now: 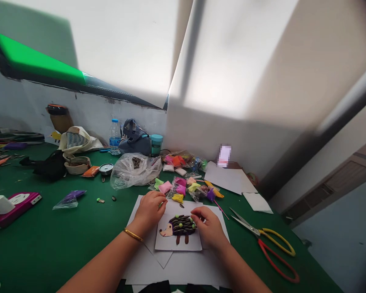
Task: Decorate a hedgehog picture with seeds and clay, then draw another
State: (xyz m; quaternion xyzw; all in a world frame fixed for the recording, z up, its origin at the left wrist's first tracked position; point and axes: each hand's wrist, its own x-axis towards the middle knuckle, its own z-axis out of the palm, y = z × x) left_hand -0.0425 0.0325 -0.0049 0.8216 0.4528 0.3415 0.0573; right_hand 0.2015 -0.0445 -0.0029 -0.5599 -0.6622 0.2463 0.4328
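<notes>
A hedgehog picture (178,228) lies on a small white card (166,245) over larger white sheets (198,270). Its back is dark seeds dotted with small green balls, and its face is pale. My right hand (209,226) touches the hedgehog's right end, thumb and fingers bent together; anything between the fingertips is too small to make out. Above the card's upper left, my left hand (151,209) has its fingers curled and pressed together, their contents hidden. A yellow clay packet (177,198) and a single seed (181,206) lie just above the card.
Scissors (258,232) with yellow and red handles lie open at the right. Colourful clay packets (180,189) and a plastic bag (136,171) of seeds are behind the card. A bottle (114,138) stands at the back; a magenta device (18,205) sits left.
</notes>
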